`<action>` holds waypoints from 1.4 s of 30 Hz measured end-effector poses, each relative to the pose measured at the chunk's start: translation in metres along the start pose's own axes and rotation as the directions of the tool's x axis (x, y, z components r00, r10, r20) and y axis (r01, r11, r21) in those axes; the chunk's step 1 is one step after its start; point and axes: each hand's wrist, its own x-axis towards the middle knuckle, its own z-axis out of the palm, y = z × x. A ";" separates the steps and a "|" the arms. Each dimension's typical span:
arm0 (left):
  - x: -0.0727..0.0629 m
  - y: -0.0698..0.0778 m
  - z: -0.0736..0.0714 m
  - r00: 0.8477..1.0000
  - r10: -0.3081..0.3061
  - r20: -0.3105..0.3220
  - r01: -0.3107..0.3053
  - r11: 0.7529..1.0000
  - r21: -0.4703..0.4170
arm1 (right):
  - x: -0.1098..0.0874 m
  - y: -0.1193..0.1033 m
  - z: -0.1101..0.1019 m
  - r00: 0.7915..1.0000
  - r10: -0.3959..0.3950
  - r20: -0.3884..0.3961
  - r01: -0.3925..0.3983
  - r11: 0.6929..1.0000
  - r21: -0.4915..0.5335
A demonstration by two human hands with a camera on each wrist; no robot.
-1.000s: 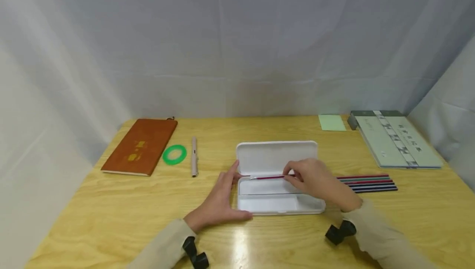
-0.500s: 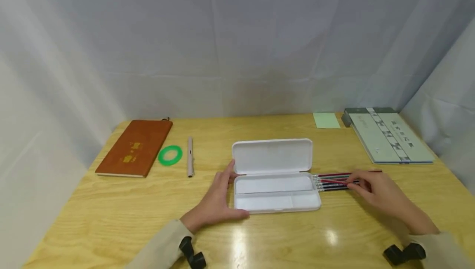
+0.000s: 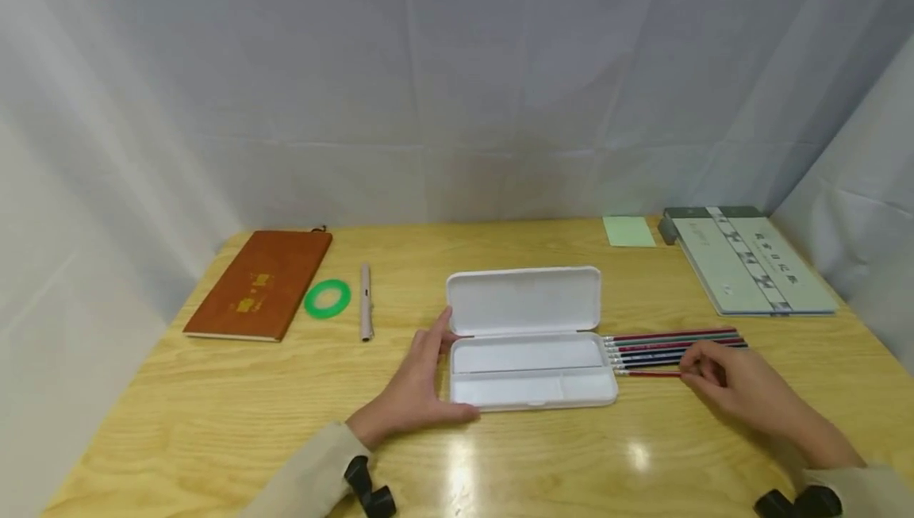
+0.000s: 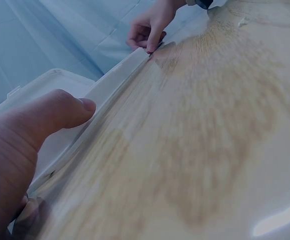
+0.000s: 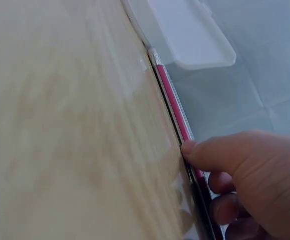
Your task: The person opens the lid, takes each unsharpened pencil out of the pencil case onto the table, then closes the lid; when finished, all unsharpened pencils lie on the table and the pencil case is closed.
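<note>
A white pencil case (image 3: 528, 355) lies with its lid folded back, its long tray and front compartments bare. My left hand (image 3: 414, 395) spans its left end, thumb on the front edge and fingers at the back corner; the left wrist view shows the thumb (image 4: 67, 110) against the case. Right of the case, my right hand (image 3: 750, 387) pinches a red pencil (image 3: 646, 374) between thumb and fingers. This pencil lies in front of a row of several pencils (image 3: 657, 346), eraser ends facing the case. In the right wrist view the thumb presses on the red pencil (image 5: 172, 95).
To the left are a brown notebook (image 3: 260, 284), a green ring of tape (image 3: 310, 304) and a beige pen (image 3: 366, 304). Sticky notes (image 3: 628, 232) and a pale green book (image 3: 750, 264) lie at the back right. A pale curtain (image 3: 457, 90) hangs behind the table.
My right hand has carried the red pencil from above the case rightward, then lowered it to the near side of the pencil row. The left hand has stayed on the case.
</note>
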 end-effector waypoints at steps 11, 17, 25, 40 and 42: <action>0.000 0.000 -0.001 1.000 -0.010 -0.010 0.010 1.000 0.000 | 0.030 -0.026 0.010 0.995 0.063 0.079 -0.061 0.998 -0.026; 0.000 -0.001 -0.002 1.000 -0.005 -0.015 0.005 1.000 0.007 | 0.060 -0.055 0.031 0.998 -0.059 0.038 0.058 0.998 0.027; 0.000 -0.001 0.001 1.000 0.020 -0.008 -0.020 1.000 0.002 | 0.089 -0.098 0.066 0.958 -0.248 0.145 0.251 0.968 -0.004; -0.001 -0.001 0.003 1.000 0.005 -0.014 -0.005 1.000 0.010 | 0.101 -0.117 0.078 0.934 -0.163 0.317 0.142 0.986 0.088; -0.001 -0.001 0.002 1.000 0.002 -0.012 -0.002 1.000 0.015 | 0.101 -0.115 0.078 0.932 -0.164 0.322 0.130 0.984 0.125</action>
